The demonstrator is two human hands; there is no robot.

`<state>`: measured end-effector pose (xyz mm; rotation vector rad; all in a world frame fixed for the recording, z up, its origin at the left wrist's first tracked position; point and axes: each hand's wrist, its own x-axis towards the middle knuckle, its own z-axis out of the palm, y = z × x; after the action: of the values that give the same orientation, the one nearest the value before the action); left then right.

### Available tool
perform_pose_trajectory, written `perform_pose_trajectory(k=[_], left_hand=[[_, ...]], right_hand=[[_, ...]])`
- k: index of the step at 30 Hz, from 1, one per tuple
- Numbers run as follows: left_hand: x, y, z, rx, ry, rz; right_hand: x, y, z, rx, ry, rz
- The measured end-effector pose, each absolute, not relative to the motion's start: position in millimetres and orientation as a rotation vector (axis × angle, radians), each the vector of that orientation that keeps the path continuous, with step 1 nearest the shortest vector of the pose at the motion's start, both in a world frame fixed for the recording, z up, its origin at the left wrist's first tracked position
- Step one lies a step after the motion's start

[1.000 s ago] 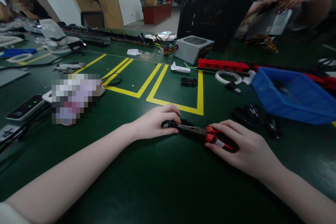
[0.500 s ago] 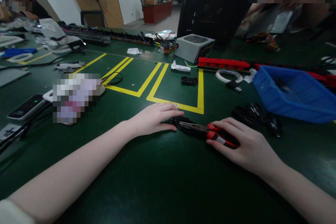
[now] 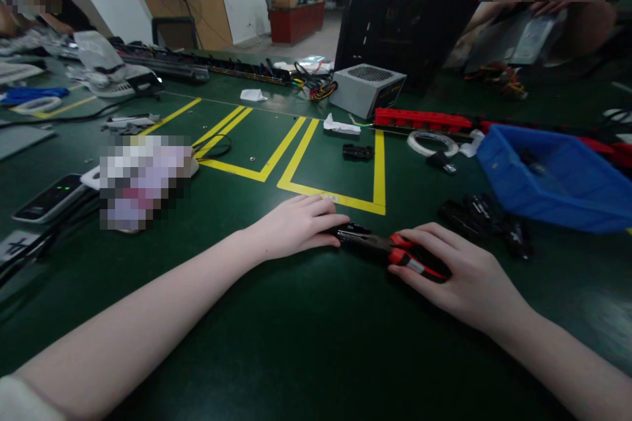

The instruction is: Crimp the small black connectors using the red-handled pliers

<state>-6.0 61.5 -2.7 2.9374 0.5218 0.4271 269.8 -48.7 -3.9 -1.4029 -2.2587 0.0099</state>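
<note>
My right hand (image 3: 454, 270) is wrapped around the red-and-black handles of a pair of pliers (image 3: 409, 260), whose jaws point left. My left hand (image 3: 309, 225) pinches the end of a small glossy black piece (image 3: 353, 229) between thumb and fingers, low over the green table. The plier jaws meet this piece; whether they grip it or only touch it, I cannot tell. The fingertips hide part of the piece. A similar small black part (image 3: 358, 152) lies inside the yellow tape outline beyond my hands.
Right of my right hand lie several black bagged items (image 3: 486, 220) beside a blue bin (image 3: 557, 184). Farther back stand a grey power supply (image 3: 368, 89) and a black computer case (image 3: 399, 26). A phone (image 3: 145, 184) lies left. Another person's arm (image 3: 592, 29) shows at the back right.
My left hand has moved slightly right, its fingers curling more over the black piece, so less of it shows. The right hand and pliers have barely moved.
</note>
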Motion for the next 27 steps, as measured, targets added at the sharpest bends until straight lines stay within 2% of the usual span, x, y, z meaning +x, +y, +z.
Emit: perform_pose_trajectory(k=[17, 27], left_hand=[[-8.2, 65.6, -6.3, 2.825, 0.507, 0.486], [-6.6, 65.0, -6.4, 2.801, 0.522, 0.480]], right_hand=[[273.4, -47.9, -3.9, -1.431, -2.248, 0.045], [273.2, -47.9, -5.9, -1.420, -2.244, -0.058]])
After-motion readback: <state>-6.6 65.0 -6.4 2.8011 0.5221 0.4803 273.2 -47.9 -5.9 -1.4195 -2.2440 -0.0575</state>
